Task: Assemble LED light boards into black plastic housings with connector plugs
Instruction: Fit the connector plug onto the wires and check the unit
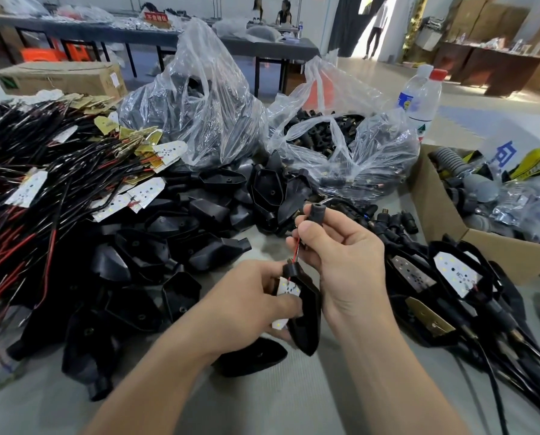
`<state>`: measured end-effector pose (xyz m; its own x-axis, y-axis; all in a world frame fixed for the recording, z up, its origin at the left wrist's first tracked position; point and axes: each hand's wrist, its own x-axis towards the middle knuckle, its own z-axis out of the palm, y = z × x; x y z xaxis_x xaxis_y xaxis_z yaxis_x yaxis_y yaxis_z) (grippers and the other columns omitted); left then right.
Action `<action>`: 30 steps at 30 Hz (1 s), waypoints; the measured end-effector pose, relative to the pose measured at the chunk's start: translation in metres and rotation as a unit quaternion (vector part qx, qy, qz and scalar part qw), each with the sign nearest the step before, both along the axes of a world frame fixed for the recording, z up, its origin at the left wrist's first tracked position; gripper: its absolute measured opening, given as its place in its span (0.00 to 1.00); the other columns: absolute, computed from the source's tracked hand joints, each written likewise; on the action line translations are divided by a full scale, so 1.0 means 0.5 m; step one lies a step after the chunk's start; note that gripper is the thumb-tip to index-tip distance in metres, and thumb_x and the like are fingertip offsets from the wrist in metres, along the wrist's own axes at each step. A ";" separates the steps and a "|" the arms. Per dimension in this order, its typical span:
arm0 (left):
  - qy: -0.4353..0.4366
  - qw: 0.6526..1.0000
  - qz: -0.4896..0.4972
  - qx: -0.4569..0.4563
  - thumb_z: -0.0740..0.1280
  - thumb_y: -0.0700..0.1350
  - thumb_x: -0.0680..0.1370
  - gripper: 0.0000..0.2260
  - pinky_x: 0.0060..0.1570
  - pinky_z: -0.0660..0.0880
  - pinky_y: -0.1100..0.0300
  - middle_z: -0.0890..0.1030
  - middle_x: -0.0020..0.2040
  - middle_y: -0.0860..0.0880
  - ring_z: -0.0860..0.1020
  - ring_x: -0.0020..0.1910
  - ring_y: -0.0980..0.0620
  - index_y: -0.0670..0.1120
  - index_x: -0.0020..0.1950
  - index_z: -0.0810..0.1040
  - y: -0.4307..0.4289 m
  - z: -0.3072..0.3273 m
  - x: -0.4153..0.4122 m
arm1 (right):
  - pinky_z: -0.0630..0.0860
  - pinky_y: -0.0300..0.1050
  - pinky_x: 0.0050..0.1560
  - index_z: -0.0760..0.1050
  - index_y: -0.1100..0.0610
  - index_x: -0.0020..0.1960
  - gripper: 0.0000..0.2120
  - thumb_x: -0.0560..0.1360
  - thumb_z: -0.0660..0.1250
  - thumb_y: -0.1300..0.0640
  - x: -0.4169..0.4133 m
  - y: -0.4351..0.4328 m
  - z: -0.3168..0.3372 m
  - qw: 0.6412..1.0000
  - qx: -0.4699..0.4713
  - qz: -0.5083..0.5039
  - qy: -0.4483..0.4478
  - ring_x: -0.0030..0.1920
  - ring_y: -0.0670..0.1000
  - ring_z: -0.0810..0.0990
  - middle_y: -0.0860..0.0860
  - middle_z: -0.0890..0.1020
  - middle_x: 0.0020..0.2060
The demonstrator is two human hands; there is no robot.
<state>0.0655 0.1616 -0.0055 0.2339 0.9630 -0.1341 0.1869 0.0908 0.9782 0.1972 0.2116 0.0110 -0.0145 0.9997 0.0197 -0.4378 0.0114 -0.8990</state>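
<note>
Grey table (293,400) carrying, at 9 o'clock, a pile of wired LED boards (42,186); toward centre, a heap of empty black housings (168,246); at 12 o'clock, clear bags of plugs (340,146). Left grip (246,296), near 6 o'clock, curls round a black housing (306,321) with an LED board (287,287) at its open face. Right grip (340,255), just above, pinches a connector plug (318,213); red and black wires (296,249) run down to the housing's neck.

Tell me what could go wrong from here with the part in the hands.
1. The thin red wire runs from the connector plug in the right hand down toward the LED board; a hard pull might tear it off.
2. The LED board lies tilted at the rim of the black housing in the left hand, so it may slip out.
</note>
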 end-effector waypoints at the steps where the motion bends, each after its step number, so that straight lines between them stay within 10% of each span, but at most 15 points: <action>1: -0.025 1.000 -0.005 -0.012 0.67 0.31 0.79 0.13 0.37 0.81 0.59 0.84 0.36 0.48 0.82 0.35 0.53 0.47 0.44 0.85 -0.002 0.001 0.001 | 0.83 0.41 0.39 0.88 0.54 0.40 0.15 0.75 0.71 0.72 0.001 0.000 0.000 1.000 -0.004 0.000 0.000 0.35 0.51 0.85 0.54 0.87 0.39; 10: 0.081 0.983 0.163 0.028 0.78 0.56 0.60 0.17 0.45 0.79 0.61 0.87 0.42 0.54 0.84 0.39 0.54 0.59 0.47 0.80 0.006 -0.013 -0.006 | 0.81 0.40 0.35 0.85 0.59 0.44 0.08 0.76 0.71 0.70 -0.010 0.001 -0.014 0.995 -0.064 -0.023 0.072 0.40 0.56 0.83 0.56 0.86 0.39; 16: 0.235 0.946 0.218 0.052 0.78 0.61 0.69 0.08 0.26 0.66 0.71 0.79 0.26 0.58 0.74 0.24 0.61 0.59 0.36 0.85 0.005 -0.014 -0.013 | 0.85 0.45 0.44 0.82 0.63 0.49 0.05 0.77 0.70 0.71 -0.008 0.011 -0.025 0.992 -0.090 -0.047 0.072 0.36 0.49 0.82 0.56 0.84 0.39; 21: 0.101 0.978 0.181 -0.013 0.78 0.50 0.74 0.07 0.50 0.72 0.66 0.86 0.44 0.65 0.83 0.47 0.66 0.55 0.35 0.88 0.008 -0.021 0.003 | 0.84 0.42 0.43 0.82 0.61 0.46 0.07 0.78 0.69 0.70 -0.012 0.015 -0.038 0.991 -0.094 -0.065 0.066 0.35 0.48 0.82 0.53 0.85 0.37; 30: 0.310 0.906 0.263 0.114 0.81 0.57 0.63 0.12 0.41 0.77 0.59 0.83 0.39 0.62 0.80 0.36 0.61 0.56 0.34 0.80 -0.002 -0.021 0.023 | 0.82 0.42 0.39 0.83 0.59 0.46 0.08 0.77 0.69 0.70 -0.017 0.026 -0.058 0.994 -0.091 -0.053 -0.016 0.32 0.47 0.83 0.51 0.86 0.36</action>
<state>0.0769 0.1604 -0.0157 -0.3182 0.9384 0.1345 0.6974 0.1355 0.7038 0.1889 0.2246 -0.0179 0.0943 0.9824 -0.1613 -0.4141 -0.1086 -0.9037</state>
